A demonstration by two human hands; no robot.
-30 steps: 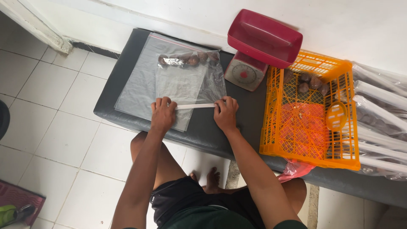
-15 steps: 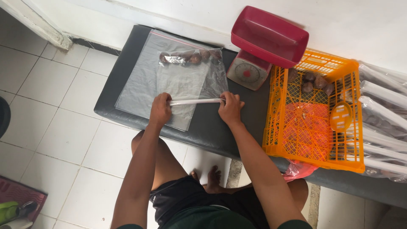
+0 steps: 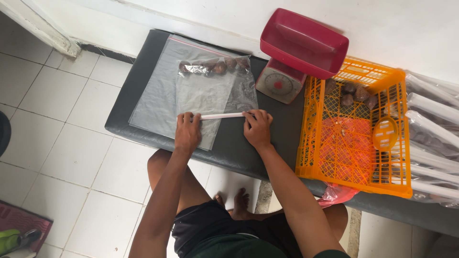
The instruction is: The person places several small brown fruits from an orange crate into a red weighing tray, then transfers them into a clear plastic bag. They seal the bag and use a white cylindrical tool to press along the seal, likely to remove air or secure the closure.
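Head view, single entry. We log a clear zip bag (image 3: 210, 91) lying flat on the dark padded bench (image 3: 143, 81), a clump of small brown items (image 3: 215, 66) gathered at its far end, toward 12 o'clock. Our left hand (image 3: 187, 134) presses palm-down on the bag's near edge, fingers flat, grasping nothing; our right hand (image 3: 258, 128) pinches the white seal strip (image 3: 222, 115) at its 3 o'clock end. Risks, as we judge them: the strip may close unevenly if the two hands pull out of line, leaving a gap; trapped air may puff the film and pop the seal; the film may crease under the left palm. Beneath the bag we note a larger clear sheet (image 3: 153, 100), slippery, which may let the bag slide. At 1 o'clock stands a small dial scale (image 3: 279, 85) bearing a red tray (image 3: 303, 42), just beside the bag's corner and close to the right hand. At 3 o'clock sits an orange crate (image 3: 354, 157) holding more brown items; beyond it lie rolled clear bags (image 3: 430, 124). White floor tiles (image 3: 62, 124) spread at 9 o'clock.
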